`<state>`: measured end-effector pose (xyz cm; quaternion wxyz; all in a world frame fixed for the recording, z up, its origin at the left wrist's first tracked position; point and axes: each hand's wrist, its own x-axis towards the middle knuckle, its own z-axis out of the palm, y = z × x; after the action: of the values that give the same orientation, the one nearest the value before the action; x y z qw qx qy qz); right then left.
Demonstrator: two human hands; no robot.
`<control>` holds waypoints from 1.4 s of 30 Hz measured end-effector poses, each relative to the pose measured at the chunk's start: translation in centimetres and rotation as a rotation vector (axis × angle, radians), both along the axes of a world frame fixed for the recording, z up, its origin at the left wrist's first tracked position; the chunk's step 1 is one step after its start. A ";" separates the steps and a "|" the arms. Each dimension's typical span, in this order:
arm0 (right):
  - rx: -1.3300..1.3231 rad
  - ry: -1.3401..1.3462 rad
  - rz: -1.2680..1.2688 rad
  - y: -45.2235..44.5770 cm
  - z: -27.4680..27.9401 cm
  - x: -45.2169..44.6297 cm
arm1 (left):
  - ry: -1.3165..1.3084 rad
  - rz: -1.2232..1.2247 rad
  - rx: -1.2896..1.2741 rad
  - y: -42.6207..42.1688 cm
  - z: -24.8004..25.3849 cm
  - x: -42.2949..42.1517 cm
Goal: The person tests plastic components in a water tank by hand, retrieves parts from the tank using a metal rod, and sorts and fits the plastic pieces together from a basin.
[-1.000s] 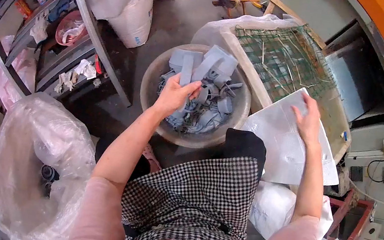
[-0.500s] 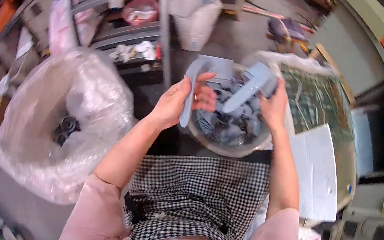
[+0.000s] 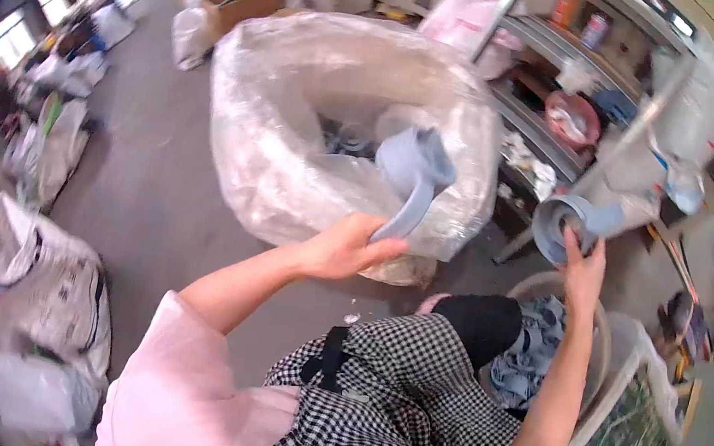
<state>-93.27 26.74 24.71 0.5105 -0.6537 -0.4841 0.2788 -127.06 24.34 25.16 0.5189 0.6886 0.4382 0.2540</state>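
Note:
My left hand (image 3: 346,247) grips the handle end of a blue-grey plastic piece (image 3: 413,162) with a short round barrel and a long curved handle. That piece is held up over the near side of a large clear plastic bag (image 3: 243,177), its barrel in front of the opening. Dark round parts (image 3: 347,139) lie inside the bag. In my right hand (image 3: 585,273) is a similar blue-grey ring-ended piece (image 3: 552,228), its round opening towards me and fingers at its rim. Below my right arm stands a tub (image 3: 602,355) filled with blue-grey pieces (image 3: 528,353).
Behind the bag rises a metal shelf rack (image 3: 544,43) holding a pink basket (image 3: 572,117). White sacks (image 3: 53,287) lie on the left of the grey floor (image 3: 143,161). A cardboard box (image 3: 242,4) stands at the back. A netted green bundle (image 3: 634,416) is right of the tub.
The view has swung left, bringing the large bag to the middle. My hands have moved apart, each still holding a piece; the left one has gone from above the tub to the bag.

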 end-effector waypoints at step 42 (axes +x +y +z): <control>-0.614 -0.418 -0.658 -6.3 -27.9 26.8 | -0.093 -0.108 0.962 6.1 -5.5 16.7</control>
<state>-66.43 20.45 -3.23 0.2471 -0.9340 -0.2396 0.0954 -110.34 30.49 19.69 0.1732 0.8599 0.2111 0.4312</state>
